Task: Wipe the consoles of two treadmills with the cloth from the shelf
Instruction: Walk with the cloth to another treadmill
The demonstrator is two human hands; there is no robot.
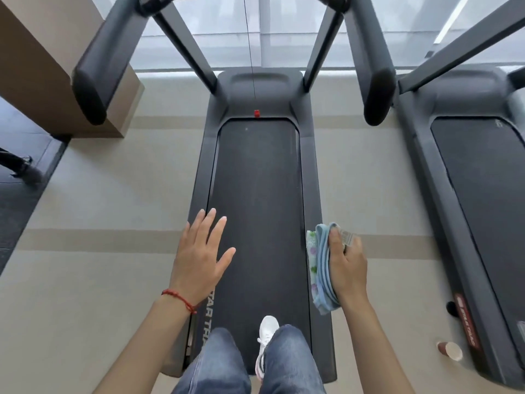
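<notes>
Standing on the treadmill [257, 194]; right hand [345, 268] grips the folded cloth [319, 268], left hand [200, 251] spread flat holding nothing. Paper cup [450, 350] lies tipped on the floor [99, 209], contents not visible.

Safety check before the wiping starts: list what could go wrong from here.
1. The red safety clip dangles on a thin cord over the belt; a wiping arm might snag it.
2. The cloth hangs loose below the right hand and could drag.
3. A paper cup lies by the second treadmill, a tripping hazard.
</notes>
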